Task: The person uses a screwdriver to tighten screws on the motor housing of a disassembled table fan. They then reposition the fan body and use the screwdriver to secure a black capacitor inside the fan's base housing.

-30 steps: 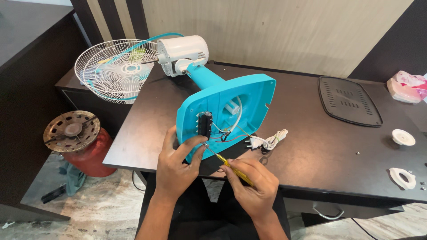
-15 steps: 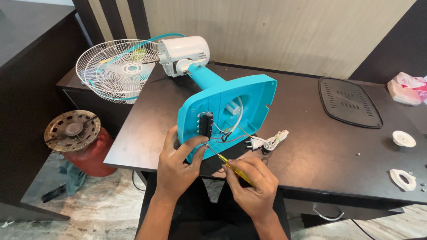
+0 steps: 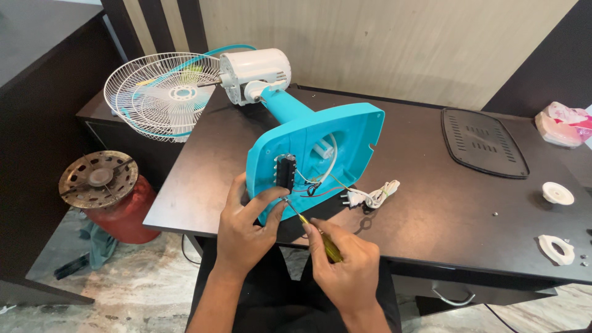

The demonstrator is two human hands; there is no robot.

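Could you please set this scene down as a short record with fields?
Left hand: grips the lower edge of the turquoise fan base
Right hand: holds a yellow screwdriver, tip at the black switch block
Fan: lies on its side on the dark table, white grille overhanging the left end
Cable: white plug cord beside the base
Right side: black grille cover, two white rings

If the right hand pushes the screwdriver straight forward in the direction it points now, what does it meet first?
The right hand aims the screwdriver up and to the left. Its tip would probably first meet the black switch block on the underside of the blue fan base, beside the left hand's thumb; depth is unclear.
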